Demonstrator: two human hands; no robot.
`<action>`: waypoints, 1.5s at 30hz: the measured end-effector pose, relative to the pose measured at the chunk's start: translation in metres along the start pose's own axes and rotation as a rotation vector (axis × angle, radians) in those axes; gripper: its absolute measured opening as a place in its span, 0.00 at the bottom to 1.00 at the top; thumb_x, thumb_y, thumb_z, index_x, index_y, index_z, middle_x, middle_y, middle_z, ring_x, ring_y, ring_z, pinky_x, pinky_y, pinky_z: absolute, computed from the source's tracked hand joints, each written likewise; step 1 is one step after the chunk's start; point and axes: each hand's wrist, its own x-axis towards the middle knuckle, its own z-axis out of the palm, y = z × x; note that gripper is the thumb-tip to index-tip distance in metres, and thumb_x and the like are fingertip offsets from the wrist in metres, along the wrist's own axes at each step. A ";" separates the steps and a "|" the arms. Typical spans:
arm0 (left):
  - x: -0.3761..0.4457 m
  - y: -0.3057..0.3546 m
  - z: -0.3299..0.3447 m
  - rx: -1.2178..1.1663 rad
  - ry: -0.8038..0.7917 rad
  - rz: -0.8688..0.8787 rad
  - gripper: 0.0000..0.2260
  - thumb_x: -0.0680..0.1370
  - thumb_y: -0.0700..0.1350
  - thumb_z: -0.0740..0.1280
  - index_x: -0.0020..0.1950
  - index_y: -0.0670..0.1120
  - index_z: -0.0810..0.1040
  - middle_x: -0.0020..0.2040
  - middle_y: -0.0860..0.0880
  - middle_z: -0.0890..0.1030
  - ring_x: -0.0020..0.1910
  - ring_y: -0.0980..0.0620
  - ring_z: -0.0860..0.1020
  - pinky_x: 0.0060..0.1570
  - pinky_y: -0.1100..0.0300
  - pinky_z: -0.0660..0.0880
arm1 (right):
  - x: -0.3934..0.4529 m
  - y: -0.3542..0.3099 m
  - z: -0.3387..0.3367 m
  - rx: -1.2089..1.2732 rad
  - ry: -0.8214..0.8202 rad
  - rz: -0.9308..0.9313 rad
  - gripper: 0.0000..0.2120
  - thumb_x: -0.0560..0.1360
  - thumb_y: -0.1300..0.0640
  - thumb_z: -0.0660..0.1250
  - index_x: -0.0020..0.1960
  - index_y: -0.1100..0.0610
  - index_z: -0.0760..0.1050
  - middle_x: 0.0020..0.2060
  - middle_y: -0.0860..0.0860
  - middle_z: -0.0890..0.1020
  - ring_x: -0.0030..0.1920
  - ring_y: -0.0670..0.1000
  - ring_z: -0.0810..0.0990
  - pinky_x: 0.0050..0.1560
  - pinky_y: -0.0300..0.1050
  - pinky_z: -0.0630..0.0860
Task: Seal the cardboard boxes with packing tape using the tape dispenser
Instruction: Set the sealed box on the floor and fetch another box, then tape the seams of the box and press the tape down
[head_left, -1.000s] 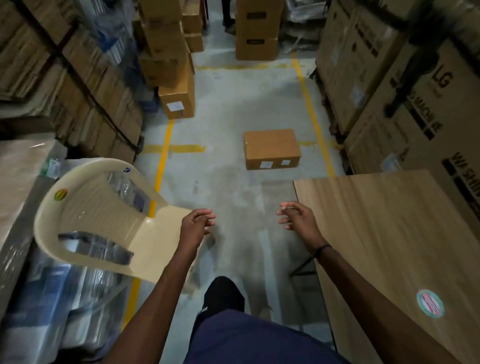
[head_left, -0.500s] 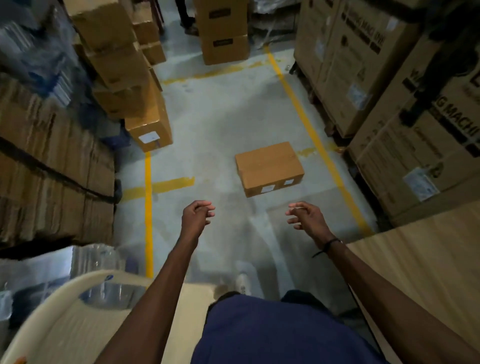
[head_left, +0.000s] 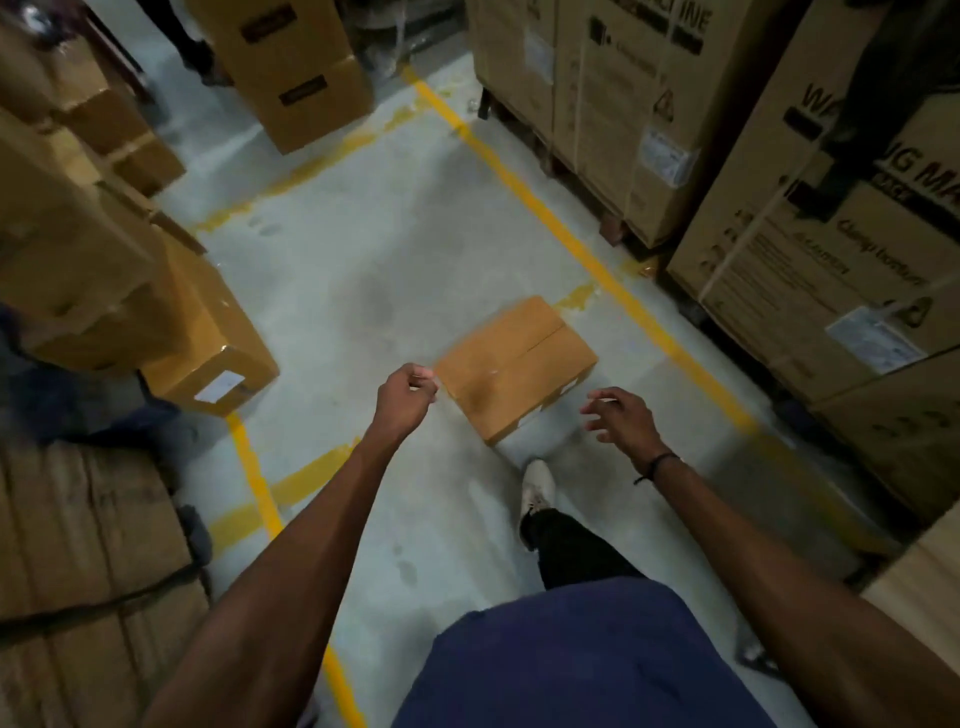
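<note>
Left edge of frame: stacked cartons (head_left: 78, 249). One carton with a white label (head_left: 213, 343) sits at the foot of the stack, mid-left; flaps closed, and whether tape runs over them I cannot tell.

Centre-left: left hand (head_left: 405, 397) raised, fingers curled in, thumb against fingertips. Possibly pinching something small and pale; too blurred to say. It overlaps the near-left corner of the floor box in the picture; contact not determinable.

Centre: small cardboard box (head_left: 514, 364) lies alone on the concrete floor (head_left: 363, 270), inside the yellow lines, top flaps closed with a seam line visible. No tape strip is discernible on it, but the frame is soft.

Centre-right: right hand (head_left: 618, 415) spread, fingers apart, holding nothing, just beside the box's near-right corner, apparently above the floor.

Right edge: tall printed appliance cartons (head_left: 831, 234).

Tape dispenser: not in view.

Judgement: sealing of this box seems not yet begun; the reach suggests fetching the box first. Dispenser must still be got.
</note>
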 end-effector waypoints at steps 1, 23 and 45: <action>0.026 0.007 0.001 0.030 -0.015 -0.002 0.04 0.79 0.41 0.68 0.52 0.48 0.80 0.49 0.47 0.84 0.44 0.50 0.83 0.48 0.54 0.78 | 0.018 -0.006 0.006 0.011 0.014 0.020 0.06 0.81 0.62 0.65 0.51 0.55 0.80 0.49 0.60 0.86 0.41 0.57 0.84 0.39 0.45 0.77; 0.481 -0.080 0.145 0.787 -0.694 0.200 0.30 0.78 0.53 0.72 0.75 0.42 0.69 0.71 0.41 0.75 0.70 0.41 0.75 0.65 0.52 0.71 | 0.328 0.132 0.182 0.352 0.536 0.511 0.29 0.74 0.51 0.79 0.71 0.54 0.72 0.68 0.56 0.77 0.64 0.56 0.80 0.67 0.58 0.77; 0.674 -0.302 0.300 0.732 -0.633 0.246 0.35 0.73 0.51 0.80 0.74 0.43 0.69 0.67 0.44 0.79 0.65 0.44 0.78 0.53 0.60 0.71 | 0.524 0.397 0.302 0.456 0.578 0.342 0.46 0.65 0.38 0.73 0.80 0.42 0.59 0.69 0.46 0.77 0.69 0.53 0.77 0.70 0.59 0.74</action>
